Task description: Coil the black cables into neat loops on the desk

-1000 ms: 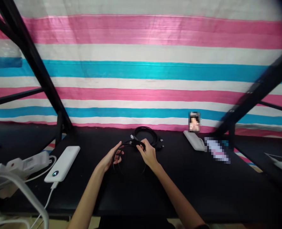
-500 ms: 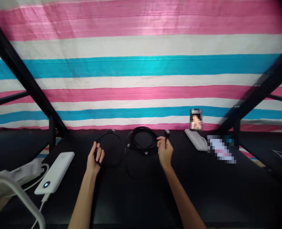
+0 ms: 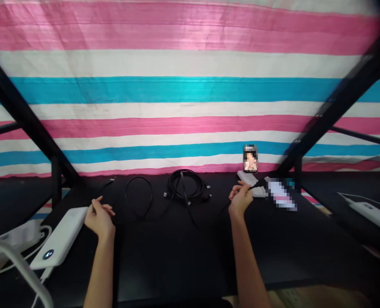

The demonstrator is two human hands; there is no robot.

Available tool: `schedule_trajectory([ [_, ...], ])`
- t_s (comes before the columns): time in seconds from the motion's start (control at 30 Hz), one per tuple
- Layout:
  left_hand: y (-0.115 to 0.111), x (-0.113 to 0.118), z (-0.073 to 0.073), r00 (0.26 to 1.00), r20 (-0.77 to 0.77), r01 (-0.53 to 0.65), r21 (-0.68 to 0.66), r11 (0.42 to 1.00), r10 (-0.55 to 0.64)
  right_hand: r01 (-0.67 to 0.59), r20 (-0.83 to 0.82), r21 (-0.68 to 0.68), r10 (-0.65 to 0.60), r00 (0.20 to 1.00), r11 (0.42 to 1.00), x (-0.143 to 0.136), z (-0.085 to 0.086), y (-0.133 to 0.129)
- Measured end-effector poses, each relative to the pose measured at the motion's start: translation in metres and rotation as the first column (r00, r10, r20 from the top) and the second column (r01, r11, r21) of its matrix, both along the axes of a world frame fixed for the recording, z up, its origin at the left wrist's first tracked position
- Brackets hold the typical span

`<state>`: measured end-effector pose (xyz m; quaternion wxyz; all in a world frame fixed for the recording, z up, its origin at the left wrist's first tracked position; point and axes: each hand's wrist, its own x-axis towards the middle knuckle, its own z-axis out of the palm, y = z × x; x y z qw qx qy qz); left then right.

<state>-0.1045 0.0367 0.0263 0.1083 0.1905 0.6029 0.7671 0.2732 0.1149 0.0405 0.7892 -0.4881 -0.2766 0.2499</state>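
My left hand (image 3: 100, 219) is closed on one end of a thin black cable (image 3: 139, 176), beside the white power bank. A small plug (image 3: 112, 180) sticks out past its fingers. At the right, my right hand (image 3: 241, 200) pinches the black cable's other plug end (image 3: 259, 183), in front of a white slab-like object (image 3: 245, 176). Between the hands, the cable lies in a loose loop on the black tabletop. Behind it rests a coiled bundle of black cables (image 3: 187, 172) with several plugs showing around it.
A white power bank (image 3: 63, 237) with a lit display and plugged-in cord lies left, near a white power strip (image 3: 23, 239). A phone-like screen (image 3: 250, 159) stands at the back right, near a blurred flat item (image 3: 281, 194). Black frame bars (image 3: 331, 107) slant up both sides.
My hands have moved apart: the left further left, the right further right, each with a cable end. The cable between them now stretches wider across the coil. The view has shifted slightly.
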Motion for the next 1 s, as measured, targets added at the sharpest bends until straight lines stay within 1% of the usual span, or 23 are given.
schedule_trajectory([
  [0.07,-0.003,-0.002,0.003,0.991,-0.047,-0.118,0.091,0.989,0.123,0.072,-0.017,0.003,-0.072,0.997,0.997,0.014,0.0,0.0],
  [0.13,-0.007,-0.006,0.007,0.968,-0.06,-0.229,0.174,0.958,0.243,0.152,-0.043,-0.006,-0.153,0.987,0.988,0.03,-0.002,-0.001],
  [0.2,-0.01,-0.01,0.01,0.944,-0.051,-0.307,0.216,0.927,0.325,0.224,-0.084,-0.025,-0.225,0.971,0.974,0.046,-0.006,-0.003],
  [0.27,-0.011,-0.015,0.011,0.935,-0.053,-0.332,0.223,0.916,0.352,0.263,-0.119,-0.05,-0.267,0.956,0.964,0.058,-0.008,-0.005],
  [0.33,-0.012,-0.016,0.011,0.937,-0.071,-0.321,0.219,0.921,0.343,0.26,-0.115,-0.063,-0.265,0.957,0.964,0.064,-0.009,-0.007],
  [0.4,-0.011,-0.012,0.009,0.947,-0.103,-0.278,0.203,0.939,0.303,0.2,-0.063,-0.054,-0.203,0.977,0.978,0.061,-0.007,-0.008],
  [0.43,-0.011,-0.009,0.008,0.955,-0.123,-0.245,0.192,0.95,0.271,0.14,-0.029,-0.043,-0.141,0.99,0.989,0.055,-0.004,-0.008],
  [0.5,-0.009,0.0,0.005,0.97,-0.168,-0.15,0.166,0.975,0.178,-0.044,0.038,-0.026,0.045,0.998,0.999,0.038,0.001,-0.007],
  [0.53,-0.009,0.004,0.004,0.974,-0.191,-0.097,0.151,0.984,0.125,-0.168,0.072,-0.022,0.169,0.983,0.985,0.026,0.003,-0.007],
  [0.57,-0.008,0.008,0.002,0.974,-0.213,-0.042,0.13,0.991,0.07,-0.298,0.105,-0.029,0.299,0.948,0.954,0.014,0.005,-0.007],
  [0.6,-0.007,0.011,0.001,0.972,-0.234,0.007,0.109,0.994,0.019,-0.421,0.137,-0.049,0.424,0.895,0.906,0.001,0.007,-0.009],
  [0.63,-0.007,0.013,-0.001,0.968,-0.25,0.047,0.087,0.995,-0.024,-0.544,0.169,-0.084,0.55,0.818,0.835,-0.012,0.007,-0.011],
  [0.67,-0.006,0.013,-0.002,0.963,-0.261,0.085,0.067,0.994,-0.064,-0.652,0.197,-0.133,0.664,0.721,0.747,-0.025,0.007,-0.013],
  [0.7,-0.005,0.014,-0.003,0.959,-0.263,0.123,0.054,0.991,-0.105,-0.731,0.214,-0.185,0.753,0.623,0.657,-0.037,0.006,-0.017],
  [0.77,-0.002,0.013,-0.004,0.95,-0.238,0.216,0.044,0.975,-0.2,-0.82,0.225,-0.286,0.867,0.445,0.495,-0.061,0.002,-0.025],
  [0.83,0.001,0.013,-0.005,0.931,-0.191,0.323,0.036,0.946,-0.311,-0.855,0.2,-0.376,0.932,0.302,0.358,-0.081,-0.005,-0.033],
  [0.9,0.004,0.015,-0.006,0.897,-0.149,0.423,0.022,0.906,-0.416,-0.85,0.165,-0.434,0.954,0.25,0.298,-0.097,-0.013,-0.04],
  [0.93,0.005,0.018,-0.006,0.879,-0.131,0.464,0.017,0.886,-0.458,-0.844,0.151,-0.457,0.96,0.236,0.279,-0.103,-0.017,-0.043],
  [1.0,0.007,0.024,-0.006,0.853,-0.087,0.517,0.02,0.856,-0.514,-0.842,0.138,-0.472,0.965,0.221,0.26,-0.111,-0.022,-0.047],
])
